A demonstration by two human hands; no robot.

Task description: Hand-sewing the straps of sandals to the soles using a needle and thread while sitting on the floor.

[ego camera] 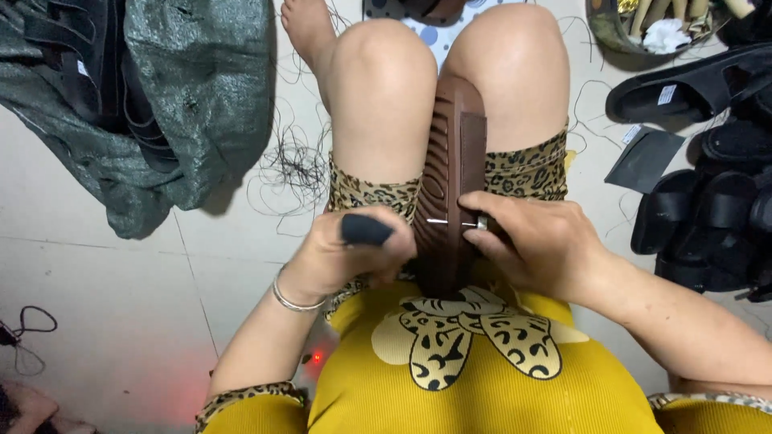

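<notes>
A brown sandal (452,153) stands on edge between my knees, its ribbed sole facing left. My left hand (354,249) grips the near end of the sole from the left; a black guard covers one of its fingers. My right hand (535,241) holds the sandal's right side and pinches a metal needle (450,222) that pokes through the sole. A silver bangle sits on my left wrist.
A green woven sack (185,104) with dark soles lies on the floor at the left. Loose black threads (297,165) are scattered beside it. Several black sandals (708,217) are piled at the right, and a basket (615,32) stands at the top right.
</notes>
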